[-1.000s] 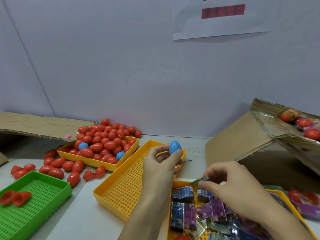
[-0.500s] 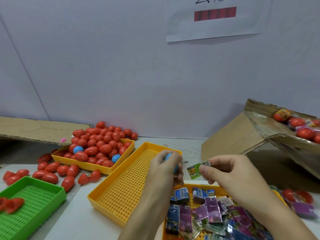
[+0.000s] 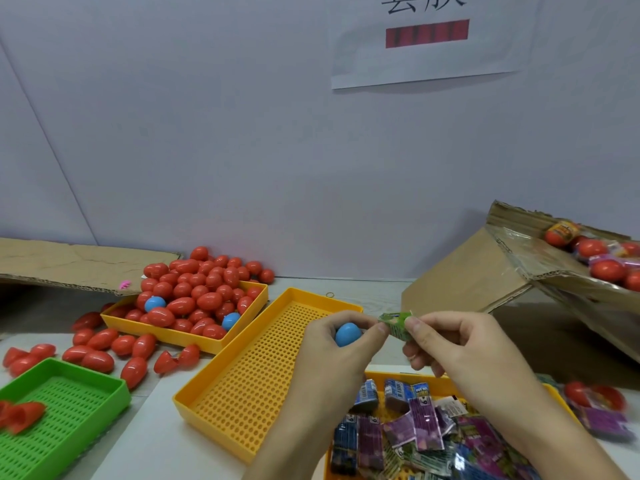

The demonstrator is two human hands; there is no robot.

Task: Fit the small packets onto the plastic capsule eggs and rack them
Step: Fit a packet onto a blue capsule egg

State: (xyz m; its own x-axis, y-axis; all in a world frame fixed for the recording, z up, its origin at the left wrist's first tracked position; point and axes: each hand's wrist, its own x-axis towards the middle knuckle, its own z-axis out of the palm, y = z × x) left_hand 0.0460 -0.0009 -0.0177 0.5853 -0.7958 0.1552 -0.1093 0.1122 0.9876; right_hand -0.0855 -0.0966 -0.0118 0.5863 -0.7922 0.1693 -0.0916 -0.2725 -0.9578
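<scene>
My left hand [image 3: 332, 348] grips a blue capsule egg [image 3: 347, 334] over the right rim of a perforated yellow tray [image 3: 256, 375] with nothing in it. Its thumb also pinches the left end of a small green packet [image 3: 394, 323]. My right hand [image 3: 457, 348] pinches the packet's right end, so the packet sits between both hands just right of the egg. Below the hands, another yellow tray [image 3: 440, 379] holds several blue, purple and green packets [image 3: 419, 427].
A yellow tray [image 3: 194, 336] heaped with red eggs [image 3: 194, 292] and two blue ones stands at back left, loose red eggs around it. A green tray [image 3: 65, 414] is at front left. An open cardboard box [image 3: 485, 275] with wrapped eggs leans at right.
My right hand lifted the green packet out of the packet tray and brought it left to the blue egg. My left hand lowered slightly and now pinches the packet too.
</scene>
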